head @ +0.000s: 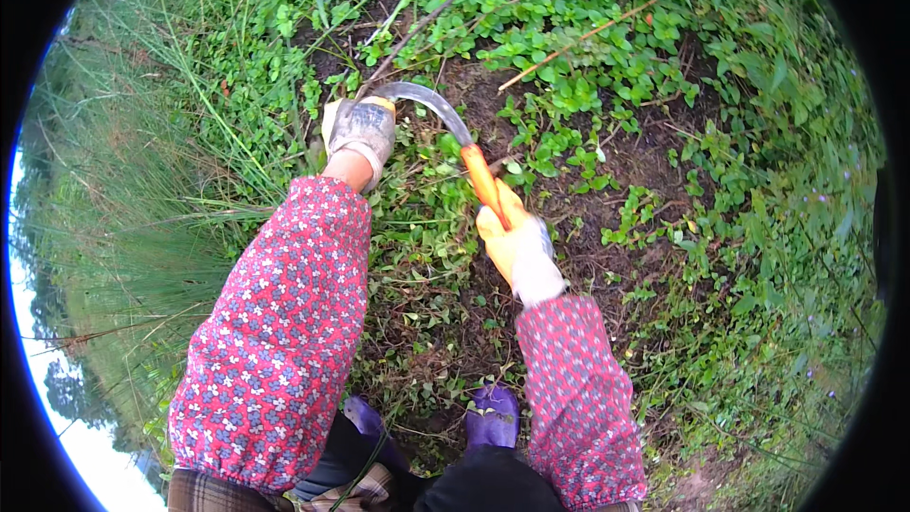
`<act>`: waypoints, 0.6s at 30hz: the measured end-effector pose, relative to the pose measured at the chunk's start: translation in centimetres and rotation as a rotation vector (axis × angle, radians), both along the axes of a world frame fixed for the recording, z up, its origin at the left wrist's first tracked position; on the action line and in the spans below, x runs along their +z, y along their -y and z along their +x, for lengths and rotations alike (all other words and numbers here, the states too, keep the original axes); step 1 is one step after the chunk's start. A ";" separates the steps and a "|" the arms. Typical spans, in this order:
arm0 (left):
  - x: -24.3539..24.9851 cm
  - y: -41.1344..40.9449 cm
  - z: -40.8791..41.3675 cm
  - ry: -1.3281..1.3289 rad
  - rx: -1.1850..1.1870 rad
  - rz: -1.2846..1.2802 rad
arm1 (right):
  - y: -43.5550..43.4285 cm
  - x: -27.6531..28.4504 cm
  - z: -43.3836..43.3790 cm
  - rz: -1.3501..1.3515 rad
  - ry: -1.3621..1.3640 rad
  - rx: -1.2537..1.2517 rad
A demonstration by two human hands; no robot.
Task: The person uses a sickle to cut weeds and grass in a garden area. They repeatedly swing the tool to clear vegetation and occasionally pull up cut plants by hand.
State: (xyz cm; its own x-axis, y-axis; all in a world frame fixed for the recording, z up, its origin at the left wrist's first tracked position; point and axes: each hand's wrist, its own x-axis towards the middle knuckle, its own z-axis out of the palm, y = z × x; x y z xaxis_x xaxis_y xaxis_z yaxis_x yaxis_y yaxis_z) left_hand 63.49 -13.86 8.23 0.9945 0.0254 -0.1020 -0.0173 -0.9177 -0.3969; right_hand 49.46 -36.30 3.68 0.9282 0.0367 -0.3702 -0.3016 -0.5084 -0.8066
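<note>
My right hand [508, 235], in an orange and white work glove, grips the orange handle of a sickle [435, 103]. The curved metal blade arcs up and left, its end close by the far side of my left hand [361, 129]. That hand wears a dirty, light-coloured glove and is closed at the base of a long thin brown stem [444, 6], which slants up to the right. Its fingers are mostly hidden, as is the blade's tip. Both forearms have red floral sleeve covers.
Leafy low plants [569, 85] grow ahead and to the right, with dark soil [490, 92] showing between them. A dry orange-brown stalk [579, 45] leans across the plants. Tall fine grass [163, 256] stands at left. Purple boots [492, 418] are below, among cut or trampled leaves.
</note>
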 end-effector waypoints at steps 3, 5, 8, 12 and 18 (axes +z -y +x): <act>-0.2 3.6 0.2 -0.002 -0.127 -0.073 | 3.2 -1.1 -0.2 -0.095 0.150 -0.068; 0.7 2.9 -0.7 0.008 -0.173 -0.125 | 4.4 -3.1 -3.3 0.003 0.104 -0.098; -1.1 -2.7 -6.1 -0.134 -0.234 -0.370 | 6.7 -7.0 -9.6 0.275 0.101 -0.259; -2.9 -10.5 -14.8 -0.222 -0.125 -0.297 | 4.1 -2.9 -9.4 0.565 0.193 -0.281; 4.1 -1.5 -11.3 -0.010 -0.154 -0.233 | 6.5 -5.8 -12.9 1.030 0.099 -0.683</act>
